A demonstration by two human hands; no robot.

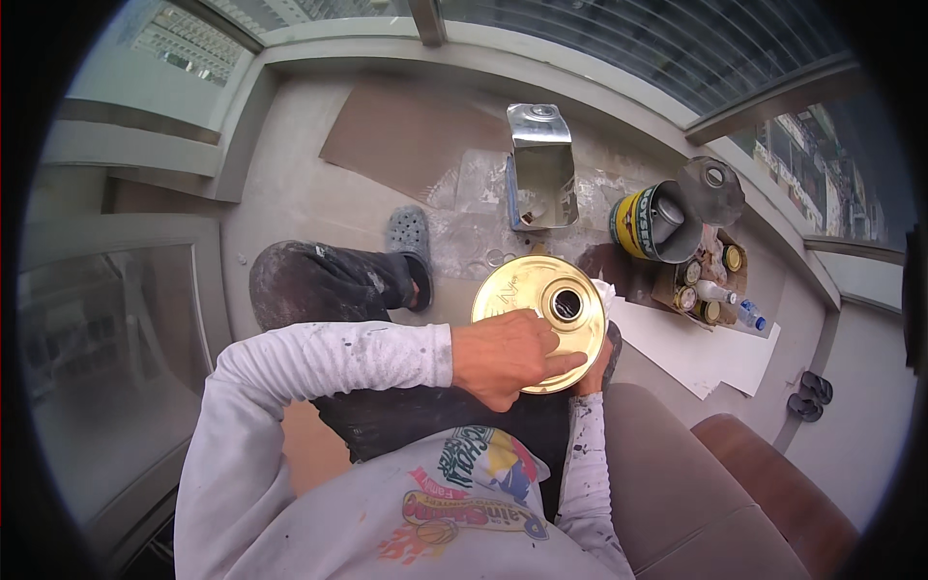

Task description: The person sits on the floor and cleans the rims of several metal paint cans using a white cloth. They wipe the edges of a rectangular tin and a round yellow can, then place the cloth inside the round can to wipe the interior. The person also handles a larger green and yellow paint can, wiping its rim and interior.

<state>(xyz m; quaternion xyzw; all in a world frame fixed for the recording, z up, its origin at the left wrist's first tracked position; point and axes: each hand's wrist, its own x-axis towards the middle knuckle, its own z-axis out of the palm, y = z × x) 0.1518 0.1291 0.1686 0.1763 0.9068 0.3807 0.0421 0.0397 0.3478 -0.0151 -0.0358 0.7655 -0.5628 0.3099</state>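
At the lower edge, the person's pale sweatshirt [387,512] bears a coloured print, and paint flecks mark its sleeves. To the right is a taupe padded seat [677,483], with a reddish-brown piece [773,483] beside it. Just ahead, above the lap, a round gold can [527,287] is tilted so that its top faces up toward the head, with a dark, ringed opening right of the middle. The left hand [507,360] lies across the near part of that top, its index finger stretched rightward and the others bent; whether it grips anything cannot be told. The right hand [592,374] is against the can's right side, close to the left one, its fingers mostly hidden, so its grip cannot be told either. Farther out, dark trousers [319,285] run to a grey clog [408,232] on the floor. Past the can, a white sheet [677,343] lies near a carton [667,282] of jars and bottles, with dark flip-flops [812,396] off to the right. Beyond stand a yellow-and-green bucket [633,224] and an open rectangular tin [544,179]; a brown sheet [406,130] lies beneath the windows [638,48].
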